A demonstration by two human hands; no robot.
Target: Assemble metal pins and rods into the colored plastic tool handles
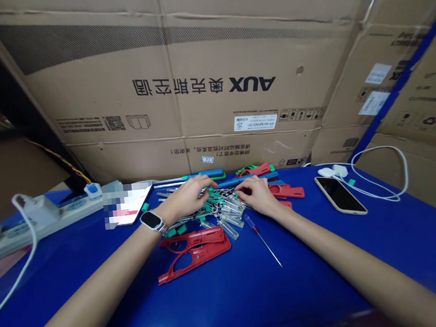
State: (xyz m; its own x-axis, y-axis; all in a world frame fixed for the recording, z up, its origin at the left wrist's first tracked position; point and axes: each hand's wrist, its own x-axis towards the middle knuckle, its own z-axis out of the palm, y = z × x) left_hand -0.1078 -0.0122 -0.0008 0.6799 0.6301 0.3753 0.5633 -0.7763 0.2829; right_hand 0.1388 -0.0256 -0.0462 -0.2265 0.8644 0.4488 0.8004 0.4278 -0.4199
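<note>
Centrally, far on bench (pixel 304 299): heap of wired lighter parts (pixel 231 216). Left hand (pixel 193 192): arched over heap's left, fingers curved. Right hand (pixel 258 195): at its right, fingers bunched. Both grips: cannot tell.

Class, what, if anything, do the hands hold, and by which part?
It cannot be told: the left hand and right hand are at the pile of small parts, but any hold is unclear.
</note>
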